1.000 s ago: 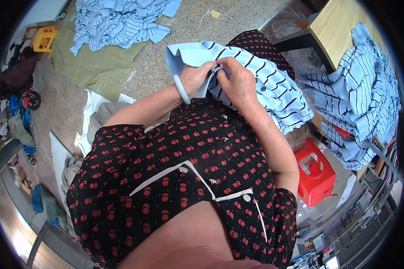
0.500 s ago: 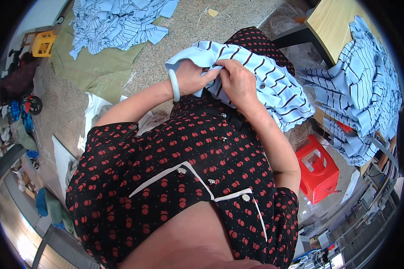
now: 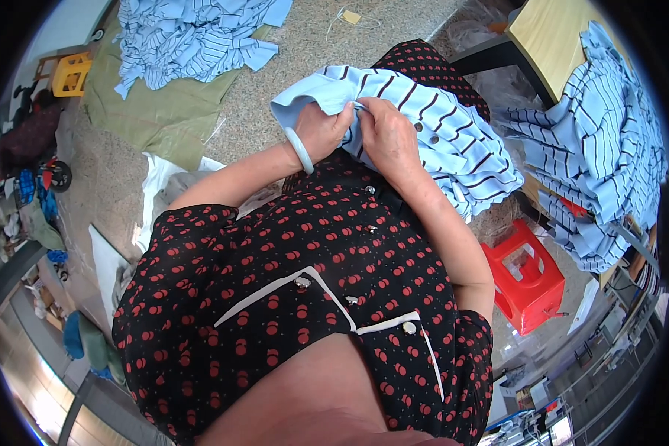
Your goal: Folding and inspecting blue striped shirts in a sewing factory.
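Observation:
A light blue knit garment (image 3: 453, 123) with dark stripes lies across my lap, dark round buttons showing on it. My left hand (image 3: 322, 134), a pale bangle on its wrist, pinches the plain blue edge near the collar, thumb uppermost. Close beside it, my right hand (image 3: 388, 140) grips the same edge with bent fingers. The two hands nearly meet, and the cloth between their fingertips is mostly hidden.
More striped garments hang in a heap (image 3: 602, 141) off the wooden table (image 3: 546, 37) at right. Another garment pile (image 3: 193, 44) lies on a green cloth (image 3: 156, 123) at far left. A red stool (image 3: 531, 286) stands at my right, a yellow stool (image 3: 70, 74) far left.
My fingers have shifted along the edge, and my left hand has turned slightly, its thumb now more upright. More buttons show beside my right hand.

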Demonstrator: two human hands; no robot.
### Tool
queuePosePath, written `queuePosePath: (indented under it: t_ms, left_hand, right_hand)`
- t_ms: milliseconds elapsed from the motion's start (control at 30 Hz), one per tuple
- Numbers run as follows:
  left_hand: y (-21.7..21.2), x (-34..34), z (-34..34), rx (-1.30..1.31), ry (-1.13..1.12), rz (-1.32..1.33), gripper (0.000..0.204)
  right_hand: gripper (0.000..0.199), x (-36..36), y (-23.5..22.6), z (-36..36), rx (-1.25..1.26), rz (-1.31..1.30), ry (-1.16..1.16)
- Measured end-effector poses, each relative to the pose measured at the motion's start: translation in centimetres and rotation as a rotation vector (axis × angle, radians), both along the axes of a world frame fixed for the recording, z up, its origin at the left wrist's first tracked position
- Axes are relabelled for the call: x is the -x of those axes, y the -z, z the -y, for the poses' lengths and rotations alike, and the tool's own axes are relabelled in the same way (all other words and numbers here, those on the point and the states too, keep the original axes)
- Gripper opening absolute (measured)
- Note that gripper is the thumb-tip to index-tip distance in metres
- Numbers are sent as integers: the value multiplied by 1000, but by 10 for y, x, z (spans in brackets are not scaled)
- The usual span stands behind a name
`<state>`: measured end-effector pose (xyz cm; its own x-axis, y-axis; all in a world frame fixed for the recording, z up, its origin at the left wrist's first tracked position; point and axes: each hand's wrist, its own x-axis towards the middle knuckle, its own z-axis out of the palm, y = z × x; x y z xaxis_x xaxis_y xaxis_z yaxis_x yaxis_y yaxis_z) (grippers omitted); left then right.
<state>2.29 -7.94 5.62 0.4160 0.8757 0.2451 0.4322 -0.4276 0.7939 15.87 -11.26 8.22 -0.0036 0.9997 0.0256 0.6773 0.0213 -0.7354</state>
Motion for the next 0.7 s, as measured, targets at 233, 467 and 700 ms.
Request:
queuePosePath:
  t_ms: [233, 467, 700]
  left_hand:
    - [-7, 2, -4, -36, 19, -36, 21]
    - [-9, 9, -5, 53, 31, 51, 20]
    - [-7, 17, -15, 222, 67, 117, 21]
  right_hand:
    - [19, -7, 1, -3, 22, -175, -34]
    - [19, -5, -4, -7, 98, -260, -52]
    - [18, -3, -5, -7, -97, -198, -152]
